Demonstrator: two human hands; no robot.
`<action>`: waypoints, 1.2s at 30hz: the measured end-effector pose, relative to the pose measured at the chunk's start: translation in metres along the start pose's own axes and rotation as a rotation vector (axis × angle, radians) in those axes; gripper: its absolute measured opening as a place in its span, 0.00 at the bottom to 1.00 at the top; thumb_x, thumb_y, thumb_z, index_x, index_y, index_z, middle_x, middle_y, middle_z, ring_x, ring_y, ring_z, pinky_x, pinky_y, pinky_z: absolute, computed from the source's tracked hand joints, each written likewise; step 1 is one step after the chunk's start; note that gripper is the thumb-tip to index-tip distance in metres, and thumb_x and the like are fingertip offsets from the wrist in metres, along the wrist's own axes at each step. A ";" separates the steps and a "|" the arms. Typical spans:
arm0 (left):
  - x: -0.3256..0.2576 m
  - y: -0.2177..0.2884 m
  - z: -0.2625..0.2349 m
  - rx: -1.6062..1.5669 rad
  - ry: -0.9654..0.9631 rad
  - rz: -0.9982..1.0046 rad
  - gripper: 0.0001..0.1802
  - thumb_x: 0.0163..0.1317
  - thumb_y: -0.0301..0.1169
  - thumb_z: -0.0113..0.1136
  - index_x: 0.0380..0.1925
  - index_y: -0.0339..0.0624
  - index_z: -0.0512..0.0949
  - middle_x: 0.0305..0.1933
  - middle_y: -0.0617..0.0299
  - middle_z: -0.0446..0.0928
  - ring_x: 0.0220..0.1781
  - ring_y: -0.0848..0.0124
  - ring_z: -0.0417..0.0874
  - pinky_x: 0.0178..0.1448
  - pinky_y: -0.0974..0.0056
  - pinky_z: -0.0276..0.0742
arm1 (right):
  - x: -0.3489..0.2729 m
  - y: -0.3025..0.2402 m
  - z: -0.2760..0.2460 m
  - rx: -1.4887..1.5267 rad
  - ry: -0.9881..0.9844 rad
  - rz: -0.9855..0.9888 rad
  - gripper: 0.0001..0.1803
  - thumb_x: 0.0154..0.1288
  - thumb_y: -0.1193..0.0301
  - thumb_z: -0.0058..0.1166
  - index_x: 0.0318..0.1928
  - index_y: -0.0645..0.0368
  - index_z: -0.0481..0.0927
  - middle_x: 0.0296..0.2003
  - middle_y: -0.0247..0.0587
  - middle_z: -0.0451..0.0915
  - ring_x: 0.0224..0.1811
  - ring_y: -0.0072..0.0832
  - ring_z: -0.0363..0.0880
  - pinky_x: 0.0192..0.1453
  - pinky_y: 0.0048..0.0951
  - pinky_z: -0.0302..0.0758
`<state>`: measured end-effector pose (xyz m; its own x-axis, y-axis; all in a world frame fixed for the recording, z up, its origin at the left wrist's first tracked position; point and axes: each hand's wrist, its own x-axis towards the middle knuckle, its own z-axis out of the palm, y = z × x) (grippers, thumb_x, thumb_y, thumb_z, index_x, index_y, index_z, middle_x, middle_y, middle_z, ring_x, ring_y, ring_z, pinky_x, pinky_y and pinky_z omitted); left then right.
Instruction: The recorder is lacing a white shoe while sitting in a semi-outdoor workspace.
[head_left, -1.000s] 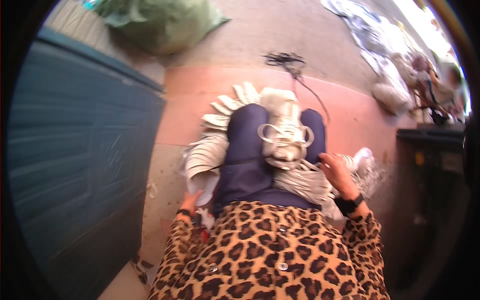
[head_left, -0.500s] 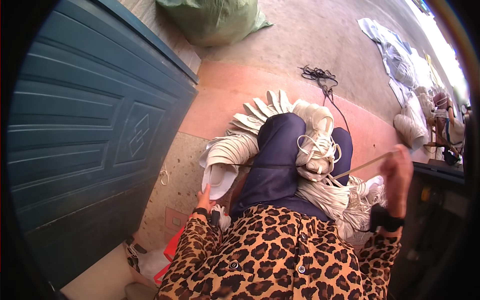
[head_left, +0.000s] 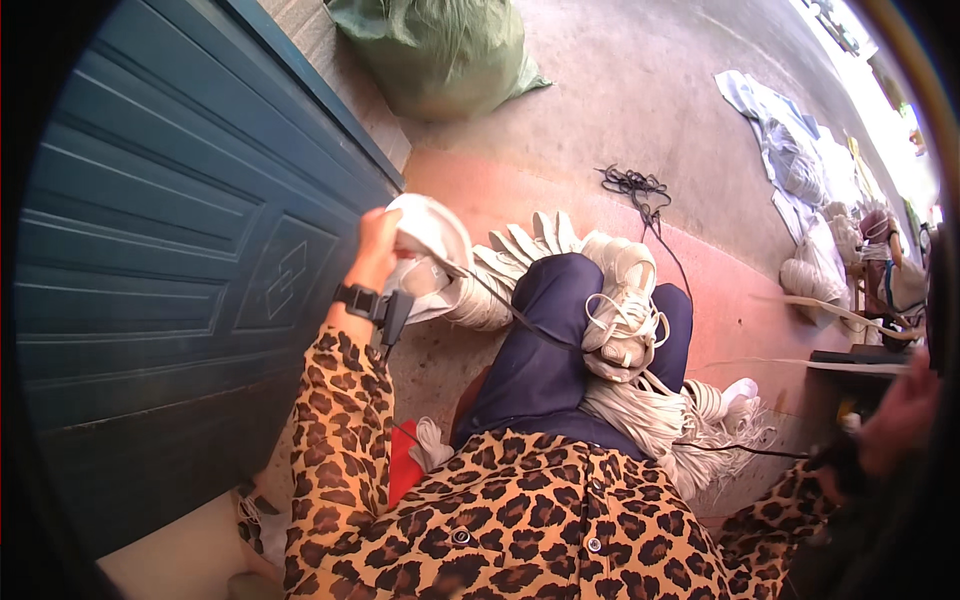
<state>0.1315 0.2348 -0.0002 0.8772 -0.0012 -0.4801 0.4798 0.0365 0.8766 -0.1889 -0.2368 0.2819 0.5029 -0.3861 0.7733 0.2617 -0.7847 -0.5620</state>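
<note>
My left hand point(head_left: 378, 243) is closed on a white shoe upper point(head_left: 432, 230), raised beside the front of a curved row of nested off-white uppers point(head_left: 512, 245). A beige lace-up shoe point(head_left: 622, 325) rests between my knees, its cream laces looped over it. Below it, a thick bundle of cream shoelaces point(head_left: 640, 415) lies across my lap. Far out at the right edge is my right hand point(head_left: 900, 415), dim and smeared by motion. A blurred pale shoelace point(head_left: 850, 316) trails close to it, seemingly from its fingers.
A blue panelled door point(head_left: 150, 230) stands at left. Ahead are a green sack point(head_left: 440, 60) and a tangled black cord point(head_left: 635, 185) on the floor. White bundles point(head_left: 800, 160) and a person's arm point(head_left: 895, 245) show at far right. A red item point(head_left: 404, 465) is by my left side.
My left hand has moved up and forward, lifting the white upper from the row's near end. My right hand has swung outward to the right edge, with the pale lace moving away from the shoe.
</note>
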 end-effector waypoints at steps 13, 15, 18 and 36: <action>-0.132 0.063 0.143 0.070 -0.774 0.420 0.15 0.63 0.38 0.51 0.34 0.34 0.75 0.28 0.66 0.74 0.30 0.83 0.71 0.33 0.76 0.68 | -0.204 0.027 0.293 0.045 -0.581 0.310 0.11 0.60 0.67 0.49 0.31 0.63 0.75 0.19 0.55 0.74 0.27 0.47 0.76 0.33 0.40 0.72; -0.099 0.039 0.108 0.321 -0.599 0.380 0.14 0.60 0.36 0.54 0.36 0.34 0.74 0.30 0.64 0.75 0.32 0.81 0.73 0.36 0.76 0.70 | -0.207 0.046 0.287 0.138 -0.539 0.576 0.11 0.61 0.68 0.49 0.33 0.65 0.75 0.21 0.52 0.76 0.26 0.44 0.77 0.33 0.36 0.72; -0.070 -0.041 0.081 0.815 -0.365 0.331 0.24 0.48 0.34 0.64 0.44 0.34 0.70 0.39 0.54 0.74 0.42 0.67 0.75 0.47 0.67 0.71 | -0.221 0.060 0.279 0.303 -0.528 0.803 0.13 0.62 0.69 0.49 0.40 0.68 0.75 0.31 0.47 0.79 0.35 0.36 0.77 0.41 0.32 0.71; 0.001 -0.072 0.073 1.189 -0.131 0.857 0.07 0.51 0.26 0.48 0.24 0.37 0.75 0.22 0.46 0.75 0.25 0.47 0.76 0.32 0.50 0.73 | -0.208 0.044 0.283 0.431 -0.708 1.097 0.11 0.60 0.68 0.52 0.34 0.65 0.74 0.22 0.41 0.75 0.17 0.28 0.70 0.20 0.29 0.67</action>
<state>0.0995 0.1595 -0.0611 0.8583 -0.4943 0.1379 -0.5017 -0.7520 0.4275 -0.0486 -0.0540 0.0133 0.8904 -0.2757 -0.3622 -0.3713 0.0206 -0.9283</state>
